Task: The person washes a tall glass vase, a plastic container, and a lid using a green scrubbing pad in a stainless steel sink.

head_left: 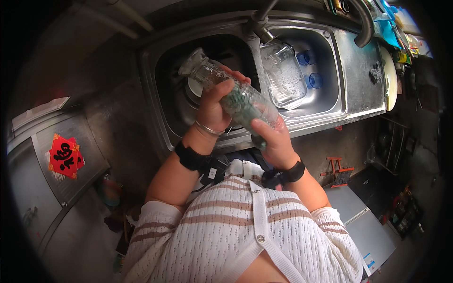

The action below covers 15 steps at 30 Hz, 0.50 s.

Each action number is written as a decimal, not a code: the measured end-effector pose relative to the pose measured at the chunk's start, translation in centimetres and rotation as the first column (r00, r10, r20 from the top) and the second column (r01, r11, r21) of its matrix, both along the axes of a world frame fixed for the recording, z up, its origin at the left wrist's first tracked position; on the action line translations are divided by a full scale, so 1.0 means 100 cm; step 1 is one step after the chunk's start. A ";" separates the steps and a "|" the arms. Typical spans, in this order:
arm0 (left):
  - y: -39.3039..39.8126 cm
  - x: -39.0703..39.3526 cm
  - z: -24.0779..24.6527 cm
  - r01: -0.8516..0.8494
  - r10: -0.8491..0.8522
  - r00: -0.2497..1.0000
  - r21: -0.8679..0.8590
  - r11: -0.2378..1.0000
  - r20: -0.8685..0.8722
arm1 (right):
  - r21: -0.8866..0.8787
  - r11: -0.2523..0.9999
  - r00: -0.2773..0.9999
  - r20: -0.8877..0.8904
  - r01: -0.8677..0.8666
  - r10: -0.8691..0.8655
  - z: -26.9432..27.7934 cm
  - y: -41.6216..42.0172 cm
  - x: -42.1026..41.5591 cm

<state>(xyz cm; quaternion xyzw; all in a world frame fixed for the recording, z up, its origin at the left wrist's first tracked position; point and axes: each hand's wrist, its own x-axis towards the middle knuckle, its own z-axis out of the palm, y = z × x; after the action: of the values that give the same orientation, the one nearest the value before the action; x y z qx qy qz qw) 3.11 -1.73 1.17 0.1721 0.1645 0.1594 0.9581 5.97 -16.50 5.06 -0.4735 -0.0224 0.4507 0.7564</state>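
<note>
A clear glass vase [230, 93] with a flared rim is held slantwise over the left sink basin, its mouth towards the upper left. Something green shows in or behind its lower half; which, I cannot tell. My left hand [216, 102] grips the vase near its neck, with the thumb on top. Lower down, my right hand [274, 141] holds the base end. Beneath the vase a white bowl [194, 88] is partly hidden in the left basin [170, 106].
In the right basin [327, 99] lie a clear rectangular dish [286, 78] with suds and two blue glasses [314, 81]. The faucet [263, 32] rises behind the divider. A dark scouring pad [376, 73] rests on the metal drainboard [357, 63], beside a pale round board [389, 79].
</note>
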 end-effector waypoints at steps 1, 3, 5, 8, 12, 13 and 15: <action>-0.002 0.000 0.002 -0.033 0.033 0.997 -0.004 0.999 -0.068 | -0.110 0.992 0.959 0.268 -0.065 0.092 -0.006 -0.001 0.003; -0.004 0.001 0.004 -0.064 0.064 0.983 0.005 0.998 -0.170 | -0.246 0.965 0.782 0.583 -0.089 0.221 -0.010 0.002 0.006; -0.006 0.000 0.003 -0.062 0.060 0.971 -0.002 0.998 -0.230 | -0.273 0.959 0.645 0.721 -0.073 0.254 -0.010 0.008 0.006; -0.004 -0.005 0.000 -0.014 0.014 0.994 -0.003 1.000 -0.106 | -0.199 0.971 0.910 0.362 -0.136 0.202 -0.001 0.006 0.003; 0.001 -0.009 0.005 0.173 -0.179 0.982 0.107 0.979 0.052 | 0.123 0.991 0.913 -0.407 0.051 0.004 0.000 0.001 -0.005; 0.005 -0.011 0.001 0.230 -0.238 0.970 0.149 0.962 0.038 | 0.170 0.984 0.886 -0.463 0.059 0.027 0.004 0.003 -0.005; 0.017 -0.010 -0.005 0.335 -0.347 0.938 0.251 0.908 0.002 | 0.134 0.982 0.873 -0.485 0.132 -0.052 0.000 -0.001 -0.008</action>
<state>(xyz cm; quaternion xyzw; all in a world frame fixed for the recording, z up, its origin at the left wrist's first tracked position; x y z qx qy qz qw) 2.10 -0.07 0.64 0.3125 0.0886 0.0129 0.9457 5.20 -16.56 5.06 -0.2845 0.1514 0.5138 0.7950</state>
